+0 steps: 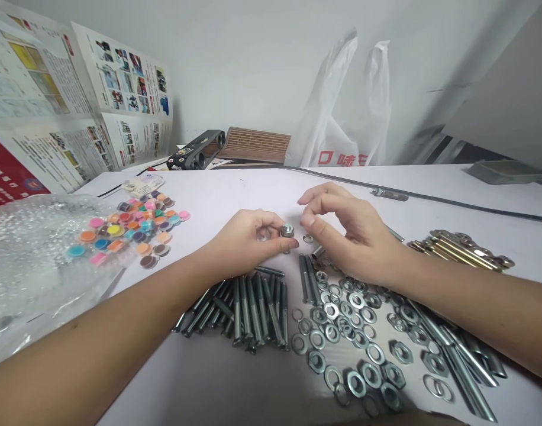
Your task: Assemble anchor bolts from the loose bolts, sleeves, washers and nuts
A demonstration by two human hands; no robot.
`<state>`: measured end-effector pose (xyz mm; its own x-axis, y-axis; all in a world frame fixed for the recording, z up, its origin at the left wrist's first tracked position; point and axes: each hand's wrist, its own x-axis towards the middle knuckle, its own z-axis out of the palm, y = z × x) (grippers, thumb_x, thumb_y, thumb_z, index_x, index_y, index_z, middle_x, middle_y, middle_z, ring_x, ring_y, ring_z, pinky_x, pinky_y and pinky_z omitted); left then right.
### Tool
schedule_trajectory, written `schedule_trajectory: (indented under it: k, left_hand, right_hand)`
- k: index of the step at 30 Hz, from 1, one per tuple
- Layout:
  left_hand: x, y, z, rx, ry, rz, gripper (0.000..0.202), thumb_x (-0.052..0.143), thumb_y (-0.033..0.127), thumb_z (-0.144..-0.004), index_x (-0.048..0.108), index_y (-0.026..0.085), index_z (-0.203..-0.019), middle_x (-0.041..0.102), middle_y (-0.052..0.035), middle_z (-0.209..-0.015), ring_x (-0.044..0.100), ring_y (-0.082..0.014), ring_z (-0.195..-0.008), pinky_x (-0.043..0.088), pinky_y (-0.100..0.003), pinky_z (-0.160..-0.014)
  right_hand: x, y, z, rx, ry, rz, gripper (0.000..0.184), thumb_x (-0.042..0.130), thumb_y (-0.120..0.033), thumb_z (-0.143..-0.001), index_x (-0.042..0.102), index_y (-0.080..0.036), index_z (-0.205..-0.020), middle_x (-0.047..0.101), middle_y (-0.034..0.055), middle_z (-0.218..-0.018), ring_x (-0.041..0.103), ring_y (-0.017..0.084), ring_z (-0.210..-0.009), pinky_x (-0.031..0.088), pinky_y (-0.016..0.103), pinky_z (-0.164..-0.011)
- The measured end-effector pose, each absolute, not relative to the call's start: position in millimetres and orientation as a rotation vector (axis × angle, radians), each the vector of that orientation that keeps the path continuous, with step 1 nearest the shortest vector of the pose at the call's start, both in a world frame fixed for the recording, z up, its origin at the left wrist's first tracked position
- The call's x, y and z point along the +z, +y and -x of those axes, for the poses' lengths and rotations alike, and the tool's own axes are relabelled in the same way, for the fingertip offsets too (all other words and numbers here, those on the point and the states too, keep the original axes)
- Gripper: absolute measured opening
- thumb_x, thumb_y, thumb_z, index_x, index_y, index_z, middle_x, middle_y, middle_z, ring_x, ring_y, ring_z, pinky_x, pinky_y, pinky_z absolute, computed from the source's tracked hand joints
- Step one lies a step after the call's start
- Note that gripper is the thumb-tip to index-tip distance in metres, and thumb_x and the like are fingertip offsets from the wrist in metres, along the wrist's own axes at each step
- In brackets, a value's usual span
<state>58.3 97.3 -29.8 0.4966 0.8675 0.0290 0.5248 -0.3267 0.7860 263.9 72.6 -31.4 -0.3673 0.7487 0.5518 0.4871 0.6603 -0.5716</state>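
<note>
My left hand point(249, 241) rests on the white table point(235, 384) and pinches a bolt with a nut point(287, 230) on its end between thumb and fingers. My right hand point(348, 228) hovers just to the right of that nut, fingers curled, thumb close to it, holding nothing that I can see. A small washer point(307, 239) lies under the right hand. Below the left hand lies a pile of long steel bolts point(244, 307). Below the right hand spread several nuts and washers point(351, 337).
Coloured round caps point(133, 228) lie at the left beside bubble wrap point(35, 260). Brass-coloured bolts point(461, 248) lie at the right, more steel bolts point(461, 361) at the lower right. A black cable point(431, 198) crosses the back. A plastic bag point(346, 112) and leaflets point(76, 100) lean against the wall.
</note>
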Motion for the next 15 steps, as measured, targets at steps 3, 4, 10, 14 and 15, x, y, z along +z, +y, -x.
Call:
schedule_trajectory:
  k: [3,4,10,14,15]
  left_hand:
    - [-31.4,97.7,-58.7,0.603,1.117,-1.994,0.036,0.068,0.051,-0.078,0.067,0.015,-0.079,0.050,0.0039,-0.065,0.040,-0.0032,-0.063,0.033,-0.020,-0.061]
    - [-31.9,97.8,-58.8,0.605,1.105,-2.000,0.036,0.067,0.051,-0.078,0.066,0.015,-0.078,0.049,0.0040,-0.065,0.040,-0.0031,-0.063,0.033,-0.019,-0.061]
    - [-32.0,97.8,-58.2,0.594,1.076,-2.020,0.031,0.069,0.046,-0.078,0.064,0.015,-0.075,0.051,0.0039,-0.068,0.042,-0.0034,-0.067,0.033,-0.020,-0.064]
    - [-31.1,97.5,-58.6,0.576,1.133,-2.103,0.028,0.067,0.042,-0.079,0.062,0.016,-0.071,0.054,0.0044,-0.071,0.042,-0.0035,-0.070,0.032,-0.021,-0.067]
    - [-30.8,96.8,-59.1,0.570,1.151,-2.115,0.027,0.065,0.042,-0.080,0.062,0.017,-0.072,0.055,0.0044,-0.072,0.043,-0.0038,-0.071,0.033,-0.021,-0.069]
  right_hand:
    - [-33.6,72.2,-262.8,0.325,-2.175,0.931,0.031,0.056,-0.029,-0.093,0.065,-0.017,-0.121,0.053,0.0151,-0.127,0.050,0.025,-0.121,0.041,0.047,-0.103]
    - [-34.2,72.3,-263.0,0.299,-2.221,0.923,0.033,0.055,-0.027,-0.094,0.066,-0.018,-0.123,0.049,0.0158,-0.132,0.047,0.026,-0.125,0.040,0.048,-0.105]
    - [-28.5,73.2,-265.1,-0.016,-2.355,0.857,0.025,0.056,-0.026,-0.093,0.075,-0.017,-0.106,0.050,0.0153,-0.128,0.044,0.027,-0.119,0.040,0.045,-0.103]
    - [-23.1,68.5,-259.4,-0.185,-2.368,0.939,0.030,0.051,-0.029,-0.096,0.074,-0.010,-0.098,0.053,0.0196,-0.124,0.045,0.030,-0.115,0.044,0.046,-0.096]
    - [-21.7,66.7,-257.3,-0.235,-2.368,0.965,0.030,0.051,-0.028,-0.096,0.073,-0.008,-0.095,0.054,0.0207,-0.121,0.046,0.031,-0.112,0.045,0.046,-0.093]
